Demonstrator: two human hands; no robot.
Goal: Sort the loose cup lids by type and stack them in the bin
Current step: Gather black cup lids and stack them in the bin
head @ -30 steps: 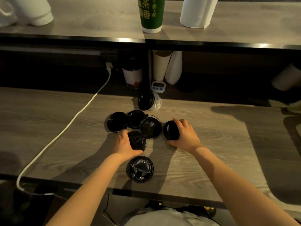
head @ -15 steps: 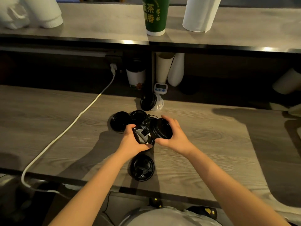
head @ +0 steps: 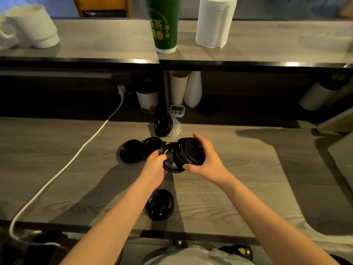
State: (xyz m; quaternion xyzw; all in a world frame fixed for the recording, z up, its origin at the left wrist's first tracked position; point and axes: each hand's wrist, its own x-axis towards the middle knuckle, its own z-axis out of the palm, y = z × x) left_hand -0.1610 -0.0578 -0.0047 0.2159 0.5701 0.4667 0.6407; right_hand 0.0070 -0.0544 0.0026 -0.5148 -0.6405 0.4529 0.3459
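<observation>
Raised off the surface (head: 238, 188) since a second ago, both hands now meet: the right hand (head: 207, 163) grips a tilted black lid (head: 191, 153), held against the second lid (head: 172, 166) pinched by the left hand (head: 154, 166). Another loose lid (head: 160, 204) lies flat nearer the person.

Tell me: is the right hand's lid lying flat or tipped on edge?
Tipped on edge. The right hand holds the right lid clear of the counter, face turned sideways toward the left lid in the left hand.
</observation>
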